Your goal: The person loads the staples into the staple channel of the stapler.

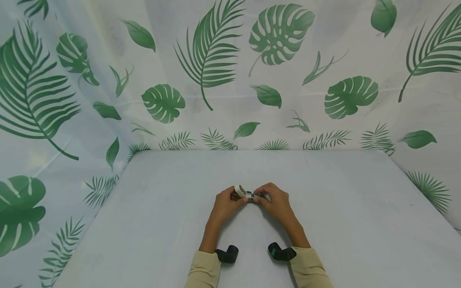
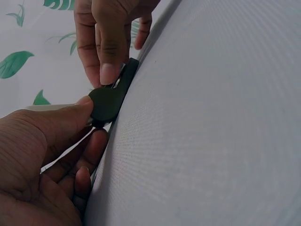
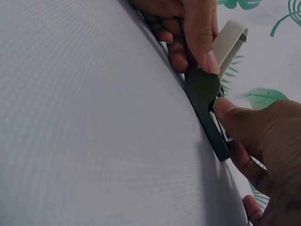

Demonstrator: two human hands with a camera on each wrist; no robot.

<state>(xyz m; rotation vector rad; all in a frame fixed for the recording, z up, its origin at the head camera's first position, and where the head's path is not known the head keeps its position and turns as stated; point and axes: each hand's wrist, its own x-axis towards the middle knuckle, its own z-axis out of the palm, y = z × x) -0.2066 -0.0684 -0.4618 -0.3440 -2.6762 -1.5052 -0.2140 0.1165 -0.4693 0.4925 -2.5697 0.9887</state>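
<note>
A small stapler with a dark green body and a raised white top cover is held low over the table, its base at or near the surface. My left hand pinches its rounded hinge end, the thumb pressed on the green side. My right hand grips the narrower front part, with thumb and fingers at the metal rail between base and cover. Fingers partly hide the rail, so I cannot tell whether a loose piece is between the right fingertips.
A white-covered table spreads around the hands. Leaf-printed curtains stand along its back and sides. Black camera mounts sit on both wrists, close to the beige sleeves.
</note>
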